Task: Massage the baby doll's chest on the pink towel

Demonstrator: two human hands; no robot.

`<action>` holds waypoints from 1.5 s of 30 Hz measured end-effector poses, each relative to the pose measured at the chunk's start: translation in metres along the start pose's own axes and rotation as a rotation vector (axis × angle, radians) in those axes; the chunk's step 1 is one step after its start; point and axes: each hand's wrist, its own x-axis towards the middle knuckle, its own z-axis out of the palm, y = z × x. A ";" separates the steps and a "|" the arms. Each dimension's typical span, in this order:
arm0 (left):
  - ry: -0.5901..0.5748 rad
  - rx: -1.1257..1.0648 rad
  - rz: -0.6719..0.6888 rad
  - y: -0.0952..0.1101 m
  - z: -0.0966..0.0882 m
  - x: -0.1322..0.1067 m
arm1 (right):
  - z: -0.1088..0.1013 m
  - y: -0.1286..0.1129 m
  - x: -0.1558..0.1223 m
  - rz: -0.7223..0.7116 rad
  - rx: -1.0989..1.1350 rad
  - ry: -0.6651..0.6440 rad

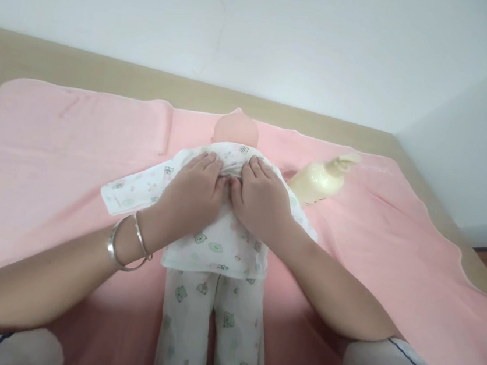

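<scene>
Now pressed side by side on the chest of the doll (236, 129): left hand (194, 191) and right hand (261, 199), thumbs touching, fingers close together on the white printed top (214, 246) near its collar; any pinch on the cloth impossible to tell. Doll lying face up, mid pink blanket (54, 143). Bangles (129, 242) on left wrist. Cream pump bottle (318, 182) lying just beside the doll's shoulder.

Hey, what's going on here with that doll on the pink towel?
A person has both hands on a doll that lies on a pink towel. The left hand and right hand rest side by side, palms down, on the upper part of its printed top, with the fingertips at the collar. The doll also wears matching trousers. A pump bottle lies beside the doll, untouched.
</scene>
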 end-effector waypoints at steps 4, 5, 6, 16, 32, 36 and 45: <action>-0.022 0.100 0.141 0.008 -0.002 -0.009 | 0.005 0.006 0.005 -0.012 0.042 0.002; -0.023 0.129 0.159 0.008 -0.001 -0.011 | 0.005 0.006 0.005 -0.013 0.046 -0.001; -0.021 0.147 0.169 0.008 0.001 -0.012 | 0.006 0.007 0.006 -0.014 0.047 -0.005; -0.093 -0.069 -0.010 -0.008 0.001 0.007 | -0.007 -0.001 -0.001 -0.032 -0.064 0.039; 0.051 -0.109 -0.055 -0.015 0.020 0.007 | -0.001 -0.008 -0.005 -0.128 0.066 0.046; 0.049 -0.116 -0.072 -0.014 0.020 0.007 | 0.012 0.002 0.007 -0.022 0.196 0.059; 0.065 -0.126 -0.071 -0.015 0.021 0.007 | 0.016 0.004 0.008 -0.008 0.257 0.073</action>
